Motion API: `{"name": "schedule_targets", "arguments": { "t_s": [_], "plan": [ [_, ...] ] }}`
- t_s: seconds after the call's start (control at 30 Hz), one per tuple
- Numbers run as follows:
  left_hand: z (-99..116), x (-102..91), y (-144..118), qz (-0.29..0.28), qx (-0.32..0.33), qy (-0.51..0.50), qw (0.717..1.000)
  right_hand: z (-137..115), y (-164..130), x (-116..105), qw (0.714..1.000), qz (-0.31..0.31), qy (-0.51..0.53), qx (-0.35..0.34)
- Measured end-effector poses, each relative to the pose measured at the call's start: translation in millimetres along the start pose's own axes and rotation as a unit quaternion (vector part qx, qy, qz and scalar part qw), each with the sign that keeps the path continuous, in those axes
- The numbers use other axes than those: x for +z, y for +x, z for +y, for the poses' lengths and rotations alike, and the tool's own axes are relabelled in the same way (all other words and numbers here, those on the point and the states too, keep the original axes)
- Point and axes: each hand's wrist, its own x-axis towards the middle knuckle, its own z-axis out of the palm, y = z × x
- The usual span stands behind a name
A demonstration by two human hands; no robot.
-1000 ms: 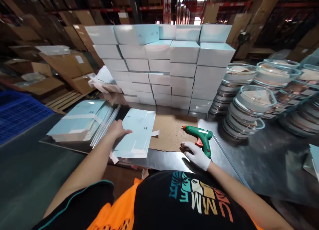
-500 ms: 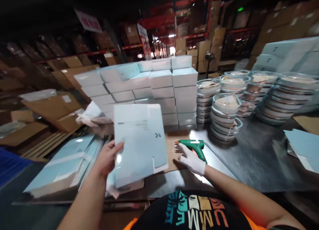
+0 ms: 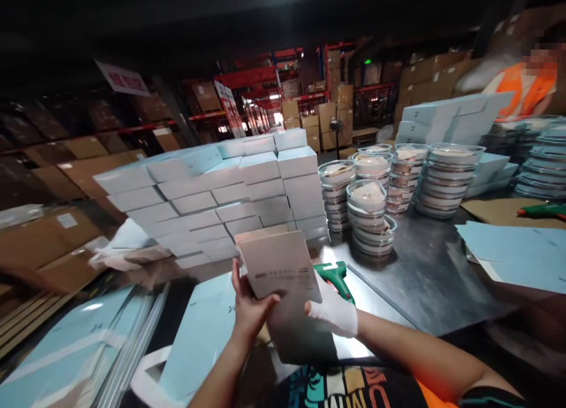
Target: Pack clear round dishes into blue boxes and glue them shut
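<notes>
Between my hands a flat carton stands tilted in front of me, its printed face shadowed grey, with a second layer showing behind its top edge. My bare left hand grips its left edge, thumb across the front. My right hand, in a white fingertip-less glove, closes on its right edge; the fingers behind are hidden. A green glue gun lies on the table just beyond the right hand, partly covered. Light blue carton sheets lie left of my left hand.
A wall of white-blue boxes stands behind the carton. Stacks of round clear containers rise to its right. More blue sheets and another green glue gun lie at right. A person in an orange vest is at the far right.
The blue carton sheet my left hand held up is lowered at left. Both hands now hold a flat carton near my chest. The view has swung right.
</notes>
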Motion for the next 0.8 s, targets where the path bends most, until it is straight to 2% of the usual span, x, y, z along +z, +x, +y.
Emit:
{"name": "schedule_targets", "arguments": {
  "t_s": [0.13,0.2,0.3,0.4,0.5,0.57,0.63,0.73,0.8],
  "plan": [
    [-17.9,0.0,-8.2,0.013,0.122,0.047,0.991,-9.8,10.4,-2.7,0.995,0.063,0.019,-0.069],
    [-18.2,-4.3,-12.3,0.014,0.153,0.059,0.986,-12.7,14.3,-5.3,0.996,0.056,0.021,-0.067],
    [-11.3,-8.8,-13.1,-0.014,0.129,0.068,0.989,-16.0,14.9,-7.1,0.995,0.087,-0.001,-0.048],
    [-5.0,-10.6,-11.5,-0.044,0.095,0.057,0.993,-19.5,12.7,-6.9,0.990,0.120,-0.048,-0.061],
    [-1.3,-12.8,-13.1,-0.055,0.097,0.066,0.992,-23.1,12.7,-4.4,0.994,0.062,-0.049,-0.077],
    [1.1,-13.2,-17.0,-0.060,0.114,0.077,0.989,-23.8,14.6,-1.0,0.994,0.063,-0.033,-0.080],
    [2.6,-11.3,-23.0,-0.041,0.148,0.062,0.986,-21.3,16.8,3.5,0.987,0.132,-0.056,-0.066],
    [-0.7,-7.1,-33.1,0.004,0.193,0.011,0.981,-13.4,18.8,10.1,0.954,0.257,-0.143,-0.063],
    [-5.5,-7.1,-37.6,-0.007,0.213,0.025,0.977,-9.1,19.7,10.9,0.943,0.273,-0.167,-0.093]
  ]
}}
